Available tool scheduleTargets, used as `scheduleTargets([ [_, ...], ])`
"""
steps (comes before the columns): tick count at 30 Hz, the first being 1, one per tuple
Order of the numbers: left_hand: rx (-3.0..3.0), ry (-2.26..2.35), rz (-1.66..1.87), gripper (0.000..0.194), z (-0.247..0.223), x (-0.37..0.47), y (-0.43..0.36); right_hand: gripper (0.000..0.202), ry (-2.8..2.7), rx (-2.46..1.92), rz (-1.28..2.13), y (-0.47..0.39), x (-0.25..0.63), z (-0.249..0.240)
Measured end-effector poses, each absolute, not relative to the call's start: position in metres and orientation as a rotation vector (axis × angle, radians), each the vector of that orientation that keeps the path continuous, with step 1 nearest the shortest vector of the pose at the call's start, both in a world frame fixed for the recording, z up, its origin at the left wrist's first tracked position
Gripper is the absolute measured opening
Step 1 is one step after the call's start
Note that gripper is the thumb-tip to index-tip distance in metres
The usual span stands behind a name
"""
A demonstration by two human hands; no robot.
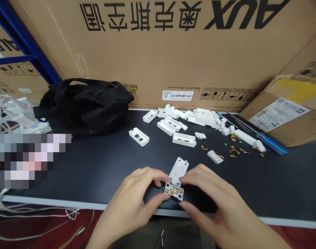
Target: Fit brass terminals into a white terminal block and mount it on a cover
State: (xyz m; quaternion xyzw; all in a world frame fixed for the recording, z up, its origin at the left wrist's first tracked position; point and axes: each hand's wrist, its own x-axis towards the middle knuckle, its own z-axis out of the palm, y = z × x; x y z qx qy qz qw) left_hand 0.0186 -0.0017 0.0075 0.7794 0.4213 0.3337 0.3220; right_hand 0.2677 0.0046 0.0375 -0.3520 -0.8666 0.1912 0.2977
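Note:
At the table's front edge, my left hand pinches a small white plastic base with brass contacts between thumb and fingers. My right hand is curled at the other side of this base, its index fingertip against a flat white plastic plate and its thumb by the base's lower right corner. The plate extends away from me just behind the base; how the two meet is partly hidden by fingertips. Beyond the hands lie white rectangular housings, a ribbed white piece and loose brass contacts.
A heap of white plastic parts lies at the back. Right of it are a blue-handled tool and a cardboard box. A black bag sits back left, near white cables. A large carton stands behind.

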Motion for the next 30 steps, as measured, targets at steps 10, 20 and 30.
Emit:
scheduleTargets([
  [10,2.039,1.123,0.856,0.032,0.009,0.019,-0.002,0.022,-2.271,-0.972,0.571,0.001,0.256,0.024],
  [20,2.166,1.283,0.693,0.011,0.008,0.025,0.0,0.014,-2.231,-1.12,0.315,0.008,0.291,0.025],
  [30,2.238,1.048,0.619,0.023,0.018,0.033,0.009,0.013,-2.152,-1.284,0.227,0.011,0.319,0.01],
])
